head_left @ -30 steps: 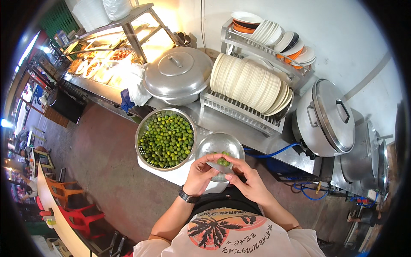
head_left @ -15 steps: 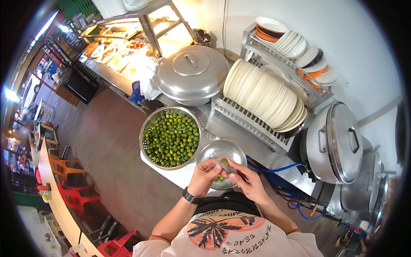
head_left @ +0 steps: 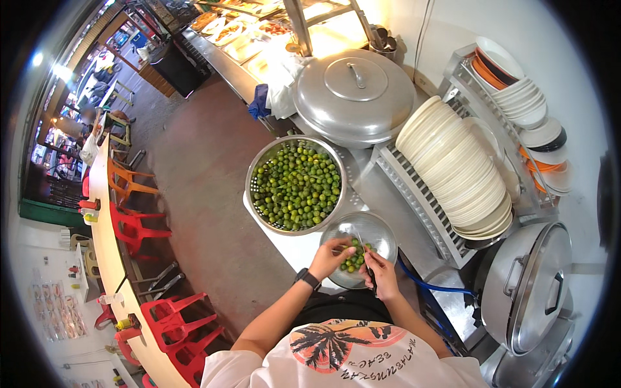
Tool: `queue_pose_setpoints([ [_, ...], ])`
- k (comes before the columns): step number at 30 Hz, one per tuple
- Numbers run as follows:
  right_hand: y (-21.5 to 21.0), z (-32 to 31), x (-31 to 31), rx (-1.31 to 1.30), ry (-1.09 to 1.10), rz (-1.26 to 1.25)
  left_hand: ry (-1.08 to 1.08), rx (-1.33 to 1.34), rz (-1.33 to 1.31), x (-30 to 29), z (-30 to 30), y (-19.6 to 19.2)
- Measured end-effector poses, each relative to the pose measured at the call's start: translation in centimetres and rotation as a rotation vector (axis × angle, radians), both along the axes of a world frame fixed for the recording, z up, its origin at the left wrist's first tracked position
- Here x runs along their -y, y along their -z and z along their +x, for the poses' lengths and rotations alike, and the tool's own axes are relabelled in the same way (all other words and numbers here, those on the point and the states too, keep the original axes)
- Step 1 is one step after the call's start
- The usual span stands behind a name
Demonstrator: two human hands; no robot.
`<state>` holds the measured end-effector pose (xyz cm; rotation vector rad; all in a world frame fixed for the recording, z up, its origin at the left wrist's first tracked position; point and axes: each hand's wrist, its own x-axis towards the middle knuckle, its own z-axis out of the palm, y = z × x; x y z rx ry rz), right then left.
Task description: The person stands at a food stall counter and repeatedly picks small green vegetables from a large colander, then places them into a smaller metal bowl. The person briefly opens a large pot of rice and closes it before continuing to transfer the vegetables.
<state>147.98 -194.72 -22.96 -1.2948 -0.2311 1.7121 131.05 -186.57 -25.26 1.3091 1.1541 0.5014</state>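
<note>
My right hand [head_left: 380,277] grips a small knife [head_left: 372,277] by its dark handle, with the blade pointing up and away over a shallow metal bowl [head_left: 383,227]. Close to the blade, the fingertips of my left hand [head_left: 331,256] are pinched on what looks like a calamansi, mostly hidden by the fingers. Beneath both hands, several green calamansi [head_left: 351,264] lie in the bowl; whether any are cut is hard to tell. Just beyond, to the left, a perforated metal colander [head_left: 260,215] holds a heap of whole green and yellowish calamansi [head_left: 297,184].
A large lidded pot [head_left: 356,97] stands behind the colander. To the right are a rack of cream plates [head_left: 453,168], a blue hose [head_left: 427,282] and another big pot [head_left: 527,291]. Red chairs [head_left: 171,323] line a long counter [head_left: 107,226] at left.
My hands have lowered toward the bowl and moved apart slightly. The knife's dark handle now shows in my right hand. The whole view has shifted, placing the bowl and colander farther right.
</note>
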Motion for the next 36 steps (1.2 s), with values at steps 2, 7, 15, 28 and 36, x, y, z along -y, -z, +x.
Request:
queue_pose_setpoints([
  [2, 4.5, 0.2, 0.8, -0.062, -0.007, -0.157, 0.012, -0.219, 0.115, -2.1, -2.8, 4.3],
  [7, 10.1, -0.4, 2.2, -0.021, 0.094, -0.372, 0.038, -0.603, 0.415, -9.1, -10.8, 9.6],
  [15, 6.5, -6.0, 5.2, 0.125, 0.5, -0.344, 0.469, -0.695, 0.626, -15.4, -11.5, 14.3],
  [28, 5.9, -16.2, 12.2, 0.129, 0.774, -0.521, 0.551, -0.678, 0.693, -16.5, -9.3, 14.2],
  [36, 6.9, -17.1, 11.1, 0.098, 0.788, -0.445, 0.583, -0.635, 0.574, -16.5, -9.9, 13.2],
])
